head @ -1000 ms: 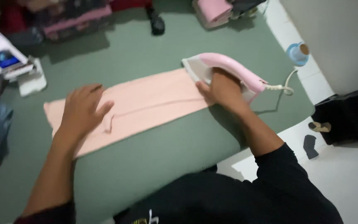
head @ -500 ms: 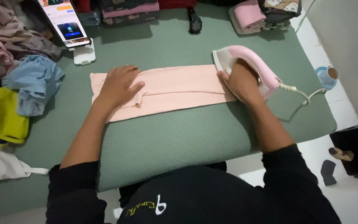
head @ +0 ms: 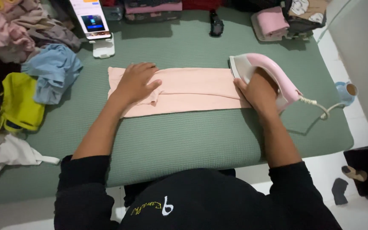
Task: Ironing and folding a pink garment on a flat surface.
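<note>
A long pale peach garment lies flat across the green mat. My left hand presses flat on its left part, fingers spread. My right hand is wrapped around the handle of a pink and white iron, which sits on the garment's right end. The iron's white cord trails off to the right.
A phone on a white stand is propped at the back left. Loose clothes lie left: blue, yellow, white. Folded piles line the back. A blue cup stands on the white floor at right.
The view has tilted and steadied, bringing the left clothes pile into sight. My left hand settled flat on the garment; the iron stays at the right end in my right hand.
</note>
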